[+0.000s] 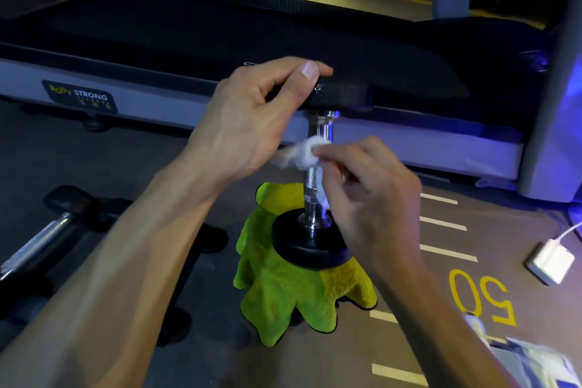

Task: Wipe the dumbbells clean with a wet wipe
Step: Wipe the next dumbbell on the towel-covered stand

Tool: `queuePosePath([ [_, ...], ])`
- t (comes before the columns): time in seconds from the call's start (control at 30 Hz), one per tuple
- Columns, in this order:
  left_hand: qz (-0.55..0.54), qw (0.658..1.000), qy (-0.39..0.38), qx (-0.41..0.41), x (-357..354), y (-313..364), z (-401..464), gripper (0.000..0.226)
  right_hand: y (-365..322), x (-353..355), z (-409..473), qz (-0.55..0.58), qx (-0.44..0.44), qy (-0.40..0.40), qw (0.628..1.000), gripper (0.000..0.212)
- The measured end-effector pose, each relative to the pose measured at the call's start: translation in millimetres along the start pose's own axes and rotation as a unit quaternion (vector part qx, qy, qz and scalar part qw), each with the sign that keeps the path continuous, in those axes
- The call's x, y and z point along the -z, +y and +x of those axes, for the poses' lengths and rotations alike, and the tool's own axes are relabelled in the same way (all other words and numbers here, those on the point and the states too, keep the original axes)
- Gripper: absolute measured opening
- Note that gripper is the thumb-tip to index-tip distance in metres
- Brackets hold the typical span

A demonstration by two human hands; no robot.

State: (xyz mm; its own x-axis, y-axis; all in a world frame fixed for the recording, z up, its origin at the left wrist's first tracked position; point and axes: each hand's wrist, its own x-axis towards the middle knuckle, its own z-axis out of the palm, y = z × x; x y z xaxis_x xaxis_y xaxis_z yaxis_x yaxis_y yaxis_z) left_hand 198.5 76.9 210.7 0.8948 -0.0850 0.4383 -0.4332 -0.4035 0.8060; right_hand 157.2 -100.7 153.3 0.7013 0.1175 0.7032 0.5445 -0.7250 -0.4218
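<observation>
A dumbbell [315, 186] stands upright on end, its lower black weight plate resting on a crumpled green microfiber cloth [283, 293] spread on the gym floor [204, 356]. The left hand [252, 116] grips the upper black plate from the side, thumb curled over its top edge and the other fingers wrapped behind it, steadying the dumbbell. The right hand [371, 198] pinches a bunched white wet wipe [307, 151] between thumb and fingertips and presses it against the knurled chrome handle, about midway up; part of the wipe trails down along the handle beside the fingers. A second dumbbell [47, 236] lies on its side on the floor to the left, well apart from the cloth. Behind everything runs the deck of a treadmill [220, 41] with a "Body Strong" label on its side rail. To the right, a white charger [551, 261] with its cable sits on the floor near yellow painted "50" markings [482, 296].
</observation>
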Motion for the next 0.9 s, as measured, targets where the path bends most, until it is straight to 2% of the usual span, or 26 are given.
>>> queuePosePath([
  [0.1,0.004,1.000,0.010,-0.001,-1,-2,0,0.033,3,6,-17,0.003,-0.005,-0.085,0.996,0.022],
  [0.23,-0.002,1.000,0.002,-0.005,0,-1,-1,0.032,4,6,13,0.012,0.014,-0.022,1.000,0.029],
  [0.3,-0.012,1.000,-0.008,-0.006,0,1,-2,0.032,5,6,16,0.019,0.023,-0.024,0.999,0.031],
  [0.47,-0.003,1.000,-0.008,-0.015,0,-3,-2,0.034,9,6,-28,0.034,-0.001,-0.131,0.991,0.038],
  [0.53,-0.011,1.000,-0.006,-0.011,1,-3,-2,0.033,6,5,-16,0.026,0.011,-0.104,0.994,0.034],
  [0.6,-0.021,1.000,-0.009,-0.012,2,-3,-2,0.032,1,3,6,0.020,0.019,-0.030,0.999,0.029],
  [0.67,-0.039,0.999,-0.017,-0.019,3,-3,-4,0.030,-5,2,13,0.028,0.011,0.009,1.000,0.027],
  [0.8,-0.058,0.998,-0.008,-0.023,6,-6,-5,0.033,-6,3,-18,0.026,0.006,-0.032,0.999,0.044],
  [0.9,-0.065,0.998,-0.014,-0.018,7,-7,-5,0.034,-9,1,-13,0.010,0.018,-0.025,0.999,0.050],
])
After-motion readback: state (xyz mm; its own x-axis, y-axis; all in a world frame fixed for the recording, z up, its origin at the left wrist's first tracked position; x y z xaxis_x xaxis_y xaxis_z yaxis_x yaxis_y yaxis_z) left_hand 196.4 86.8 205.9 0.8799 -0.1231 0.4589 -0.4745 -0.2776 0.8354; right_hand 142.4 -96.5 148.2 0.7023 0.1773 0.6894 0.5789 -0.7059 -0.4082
